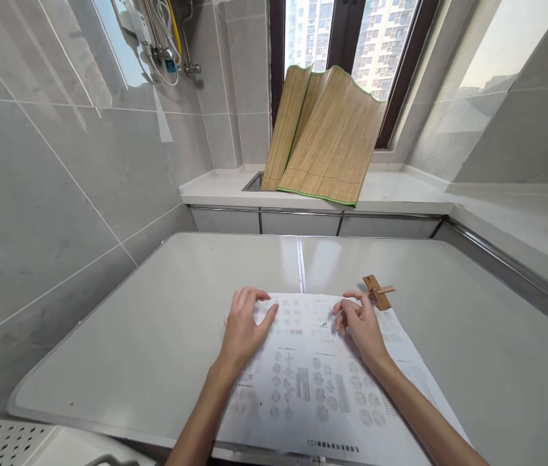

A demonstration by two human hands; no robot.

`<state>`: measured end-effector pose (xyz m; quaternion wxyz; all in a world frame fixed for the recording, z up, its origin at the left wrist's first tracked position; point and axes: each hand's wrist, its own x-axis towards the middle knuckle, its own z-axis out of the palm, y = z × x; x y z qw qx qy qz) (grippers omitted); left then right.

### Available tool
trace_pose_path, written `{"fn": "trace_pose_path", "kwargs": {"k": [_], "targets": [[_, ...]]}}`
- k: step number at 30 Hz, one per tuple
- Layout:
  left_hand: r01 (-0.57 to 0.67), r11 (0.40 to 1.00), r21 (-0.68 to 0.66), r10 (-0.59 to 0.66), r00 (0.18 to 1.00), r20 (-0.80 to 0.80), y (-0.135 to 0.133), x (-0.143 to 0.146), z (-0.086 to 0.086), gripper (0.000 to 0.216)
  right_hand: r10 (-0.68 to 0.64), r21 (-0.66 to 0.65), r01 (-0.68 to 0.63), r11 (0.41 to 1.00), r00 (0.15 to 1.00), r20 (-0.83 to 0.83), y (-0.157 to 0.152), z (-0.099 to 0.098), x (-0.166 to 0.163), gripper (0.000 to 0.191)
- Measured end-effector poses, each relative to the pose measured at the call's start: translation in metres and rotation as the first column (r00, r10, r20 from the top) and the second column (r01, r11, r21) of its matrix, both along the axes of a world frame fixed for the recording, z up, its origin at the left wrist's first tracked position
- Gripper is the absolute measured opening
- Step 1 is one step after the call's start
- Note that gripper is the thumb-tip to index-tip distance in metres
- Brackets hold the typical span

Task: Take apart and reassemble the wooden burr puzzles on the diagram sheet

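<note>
A large printed paper sheet (322, 388) with rows of small drawings and lines of text lies on the table. My left hand (247, 323) rests at its upper left edge, fingers bent and thumb apart, holding nothing that I can see. A small tan bit pokes out beside that hand, mostly hidden. Over the upper right part of the sheet is my right hand (358, 320), its fingers loosely curled and apart, with nothing visible in them. Just beyond its fingertips, by the sheet's corner, sits a small brown wooden piece (374, 288) with a thin stick through it.
The pale table (123, 343) has a seam down its middle. Behind it, a bamboo mat (336, 136) leans on a white counter (225, 184) over a sink, before a window. Tiled walls flank both sides. A white perforated basket (2, 446) stands at the lower left.
</note>
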<state>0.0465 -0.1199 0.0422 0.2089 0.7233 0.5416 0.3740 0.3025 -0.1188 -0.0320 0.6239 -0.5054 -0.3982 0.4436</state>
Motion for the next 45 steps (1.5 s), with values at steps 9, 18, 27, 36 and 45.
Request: {"fn": "trace_pose_path", "kwargs": {"k": [9, 18, 27, 36, 45], "targets": [[-0.111, 0.994, 0.013, 0.110, 0.958, -0.266, -0.015, -0.053, -0.034, 0.059, 0.043, -0.014, -0.042, 0.999, 0.996, 0.074, -0.004, 0.003, -0.003, 0.027], [-0.083, 0.994, -0.075, 0.069, 0.983, -0.171, -0.012, -0.049, -0.031, 0.052, 0.075, -0.002, -0.076, 0.997, 0.980, 0.183, -0.007, 0.000, -0.007, 0.027], [0.377, 0.916, -0.135, -0.380, 0.925, 0.008, 0.011, 0.039, -0.030, 0.060, 0.084, 0.004, -0.089, 0.996, 0.957, 0.276, -0.003, -0.004, -0.004, 0.033], [0.514, 0.847, -0.134, -0.516, 0.856, 0.027, 0.037, 0.056, -0.048, 0.078, 0.103, -0.018, -0.107, 0.994, 0.879, 0.466, -0.001, 0.000, 0.000, 0.025], [0.477, 0.875, -0.087, -0.481, 0.876, -0.032, 0.045, 0.024, -0.046, 0.065, 0.075, -0.002, -0.164, 0.986, 0.440, 0.895, -0.009, 0.002, 0.001, 0.028]]}}
